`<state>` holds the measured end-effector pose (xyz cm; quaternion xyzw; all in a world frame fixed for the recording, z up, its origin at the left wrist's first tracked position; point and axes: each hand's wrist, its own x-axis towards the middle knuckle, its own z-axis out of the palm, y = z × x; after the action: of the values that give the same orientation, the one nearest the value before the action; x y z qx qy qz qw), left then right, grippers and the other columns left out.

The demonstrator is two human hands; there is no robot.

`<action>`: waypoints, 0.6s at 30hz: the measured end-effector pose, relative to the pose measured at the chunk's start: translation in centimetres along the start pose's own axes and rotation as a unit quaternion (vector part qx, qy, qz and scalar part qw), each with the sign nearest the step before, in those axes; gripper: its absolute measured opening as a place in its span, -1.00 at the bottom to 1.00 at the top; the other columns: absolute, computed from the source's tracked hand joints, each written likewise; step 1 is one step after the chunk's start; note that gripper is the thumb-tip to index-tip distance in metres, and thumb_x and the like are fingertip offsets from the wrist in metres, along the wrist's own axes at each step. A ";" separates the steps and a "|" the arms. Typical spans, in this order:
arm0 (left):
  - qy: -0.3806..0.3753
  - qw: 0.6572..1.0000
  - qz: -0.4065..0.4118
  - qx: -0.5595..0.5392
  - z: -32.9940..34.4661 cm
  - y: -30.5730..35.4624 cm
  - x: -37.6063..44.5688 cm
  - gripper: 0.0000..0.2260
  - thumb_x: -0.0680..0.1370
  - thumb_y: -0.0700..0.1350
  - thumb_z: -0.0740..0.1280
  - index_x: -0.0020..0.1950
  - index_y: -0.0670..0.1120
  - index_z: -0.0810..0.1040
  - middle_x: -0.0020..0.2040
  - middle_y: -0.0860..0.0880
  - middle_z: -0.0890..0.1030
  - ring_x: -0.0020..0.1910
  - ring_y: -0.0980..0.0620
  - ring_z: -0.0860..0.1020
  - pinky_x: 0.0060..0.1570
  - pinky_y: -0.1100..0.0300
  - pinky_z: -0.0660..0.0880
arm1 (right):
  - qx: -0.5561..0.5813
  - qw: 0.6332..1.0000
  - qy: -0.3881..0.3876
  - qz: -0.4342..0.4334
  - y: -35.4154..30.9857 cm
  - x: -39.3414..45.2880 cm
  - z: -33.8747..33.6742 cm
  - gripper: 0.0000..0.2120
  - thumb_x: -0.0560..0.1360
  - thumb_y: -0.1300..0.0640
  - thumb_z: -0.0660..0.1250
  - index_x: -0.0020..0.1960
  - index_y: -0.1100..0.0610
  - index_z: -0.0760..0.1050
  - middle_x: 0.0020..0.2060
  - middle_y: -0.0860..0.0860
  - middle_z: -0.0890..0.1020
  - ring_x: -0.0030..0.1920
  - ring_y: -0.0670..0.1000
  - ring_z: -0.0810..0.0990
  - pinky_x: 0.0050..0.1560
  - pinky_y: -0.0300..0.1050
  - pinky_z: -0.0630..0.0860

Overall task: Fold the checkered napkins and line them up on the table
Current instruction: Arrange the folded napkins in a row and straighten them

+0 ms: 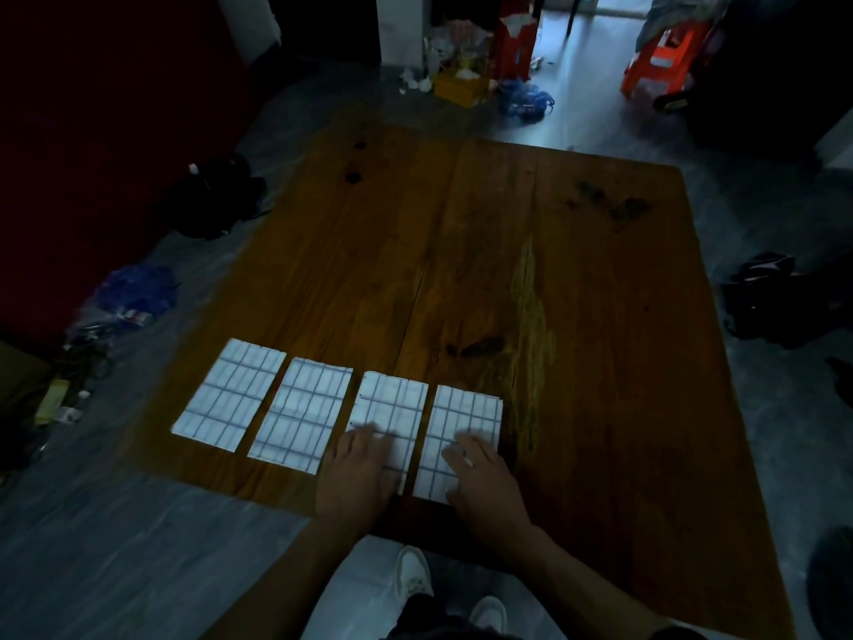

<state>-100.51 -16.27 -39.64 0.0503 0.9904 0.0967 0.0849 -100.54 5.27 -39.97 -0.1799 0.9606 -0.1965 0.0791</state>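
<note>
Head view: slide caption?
Both hands flat on the last two of four folded napkins rowed on table.

Your left hand [353, 473] and right hand [482, 482] are bare, with no rings or watch showing, and both forearms are uncovered up to the frame edge. Below them you wear white lace-up sneakers [413, 572] and what looks like dark trousers, though the dim light blurs them.

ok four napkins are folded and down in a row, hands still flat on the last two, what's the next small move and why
Probably lift both hands away. The left hand lies flat on the third napkin, the right hand on the fourth napkin; all four already sit side by side with narrow gaps near the table edge.
</note>
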 end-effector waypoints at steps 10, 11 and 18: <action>0.000 1.000 -0.001 0.005 0.3 -0.4 0.3 -0.51 0.45 0.15 0.38 0.35 0.10 0.39 0.39 -0.05 0.42 0.36 -0.09 0.37 0.26 -0.08 0.40 | -0.027 0.999 -0.001 -0.019 -0.4 -0.3 0.1 -0.39 0.01 0.15 0.63 0.06 0.04 0.59 0.08 0.02 0.61 0.16 0.10 0.59 0.10 -0.01 0.56; -0.004 1.000 -0.001 0.006 0.3 -0.4 0.4 -0.50 0.45 0.16 0.38 0.35 0.10 0.39 0.40 -0.04 0.41 0.37 -0.09 0.36 0.27 -0.08 0.39 | -0.030 0.999 0.000 -0.021 -0.4 -0.3 0.1 -0.38 0.01 0.14 0.63 0.07 0.04 0.59 0.09 0.03 0.61 0.16 0.10 0.58 0.11 -0.01 0.55; 0.003 1.000 0.017 0.005 -0.1 -0.7 0.2 -0.51 0.49 0.17 0.33 0.39 0.09 0.38 0.42 -0.04 0.40 0.38 -0.07 0.36 0.28 -0.05 0.36 | -0.016 1.000 -0.012 -0.006 -0.7 -0.1 -0.3 -0.49 0.19 0.18 0.58 0.12 0.08 0.56 0.14 0.06 0.59 0.21 0.13 0.54 0.14 0.04 0.52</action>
<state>-100.81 -16.97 -39.70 0.0676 0.9901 0.0937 0.0802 -100.27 4.82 -39.40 -0.1897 0.9615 -0.1793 0.0863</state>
